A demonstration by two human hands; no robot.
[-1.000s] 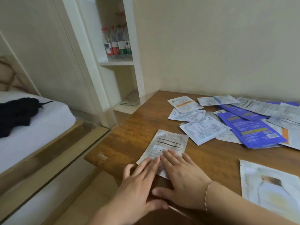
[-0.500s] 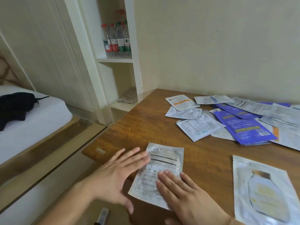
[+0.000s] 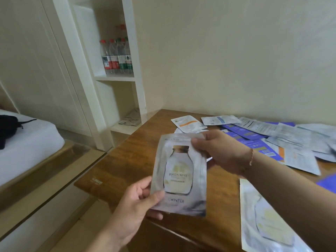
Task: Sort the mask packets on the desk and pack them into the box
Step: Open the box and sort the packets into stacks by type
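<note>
I hold one mask packet (image 3: 180, 174) up above the near left part of the wooden desk (image 3: 138, 157), with its printed front toward me: a flat, glossy rectangle of pale grey foil with a bottle picture and the words "BIRD'S NEST". My left hand (image 3: 135, 202) pinches its lower left corner, thumb on the front and the other fingers curled behind. My right hand (image 3: 218, 150) pinches the upper right edge, thumb on the front and fingers behind, and there the top edge bends a little. The packet is tilted slightly and does not touch the desk. The desk has a smooth brown wood grain and a rounded near left corner. A second packet (image 3: 267, 222) of the same kind lies flat at the near right. Farther back along the wall, the loose pile of packets (image 3: 272, 137) spreads out, white and purple, overlapping each other. Between this pile and my hands the wood is bare. The box does not show.
</note>
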